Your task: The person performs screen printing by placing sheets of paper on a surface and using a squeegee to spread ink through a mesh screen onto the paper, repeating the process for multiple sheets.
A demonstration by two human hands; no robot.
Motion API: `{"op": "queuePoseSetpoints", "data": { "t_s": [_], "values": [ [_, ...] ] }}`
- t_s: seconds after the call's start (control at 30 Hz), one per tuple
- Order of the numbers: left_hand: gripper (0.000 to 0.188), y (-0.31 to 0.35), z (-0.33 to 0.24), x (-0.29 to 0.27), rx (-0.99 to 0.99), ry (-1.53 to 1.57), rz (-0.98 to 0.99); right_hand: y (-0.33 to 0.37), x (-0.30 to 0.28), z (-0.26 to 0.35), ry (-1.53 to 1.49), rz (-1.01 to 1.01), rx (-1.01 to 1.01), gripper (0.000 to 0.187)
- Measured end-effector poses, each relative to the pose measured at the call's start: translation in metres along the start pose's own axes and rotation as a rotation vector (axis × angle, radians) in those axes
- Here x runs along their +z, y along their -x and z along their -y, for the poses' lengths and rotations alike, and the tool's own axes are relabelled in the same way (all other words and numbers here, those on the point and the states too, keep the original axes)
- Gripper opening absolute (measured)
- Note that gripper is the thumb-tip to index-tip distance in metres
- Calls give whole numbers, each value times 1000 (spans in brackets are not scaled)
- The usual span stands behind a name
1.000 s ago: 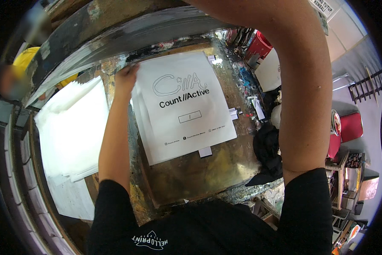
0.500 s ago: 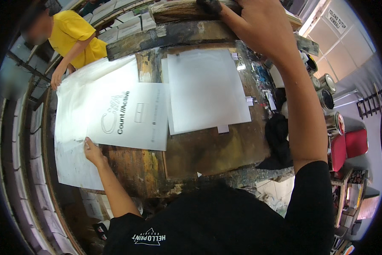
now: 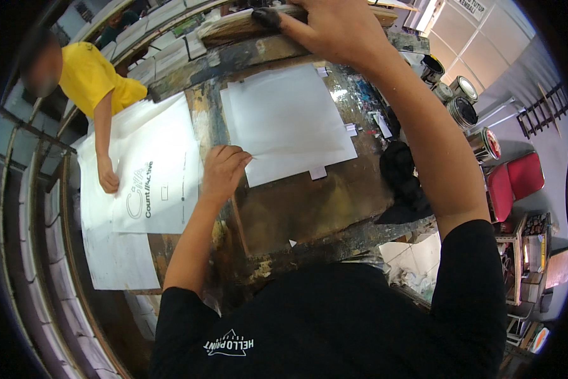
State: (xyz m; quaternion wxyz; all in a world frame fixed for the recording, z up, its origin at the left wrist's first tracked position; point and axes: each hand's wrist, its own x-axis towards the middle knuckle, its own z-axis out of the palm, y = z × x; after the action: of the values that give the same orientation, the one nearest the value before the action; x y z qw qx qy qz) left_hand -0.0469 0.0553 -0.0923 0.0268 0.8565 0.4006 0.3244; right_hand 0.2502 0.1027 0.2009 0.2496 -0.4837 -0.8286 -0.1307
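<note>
My left hand (image 3: 224, 172) is at the left edge of a blank white sheet (image 3: 287, 120), its fingers pinched on that edge. The sheet lies over another pale one on a brown, paint-stained board (image 3: 309, 218), with small paper tabs along its sides. At the top, my right hand (image 3: 341, 28) grips a worn wooden frame (image 3: 233, 30); its thumb tip is black and the other fingers are mostly cut off by the picture's edge. To the left lies a white sheet printed with black lettering and an outline drawing (image 3: 170, 136), on a pile of white sheets (image 3: 116, 271).
A person in a yellow shirt (image 3: 91, 72) has a hand (image 3: 108, 181) on the printed sheet. Black cloth (image 3: 401, 183) lies at the board's right. Open paint cans (image 3: 464, 88) and a red chair (image 3: 518, 180) stand farther right. Racks (image 3: 47, 252) line the left.
My left hand has released the printed sheet and moved right to the blank sheet. The printed sheet has shifted left onto the pile, and the other person's hand has come down on it.
</note>
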Motion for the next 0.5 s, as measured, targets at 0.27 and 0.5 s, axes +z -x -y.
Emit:
{"op": "queuePoseSetpoints", "data": {
  "t_s": [0.27, 0.5],
  "values": [
    [51, -63, -38, 21, -88, 87, 116, -17, 2, -13, -16, -110, -3, 62],
    [103, -115, -61, 149, -29, -185, 350, -50, -22, -23, -80, 285, 141, 67]
  ]
}}
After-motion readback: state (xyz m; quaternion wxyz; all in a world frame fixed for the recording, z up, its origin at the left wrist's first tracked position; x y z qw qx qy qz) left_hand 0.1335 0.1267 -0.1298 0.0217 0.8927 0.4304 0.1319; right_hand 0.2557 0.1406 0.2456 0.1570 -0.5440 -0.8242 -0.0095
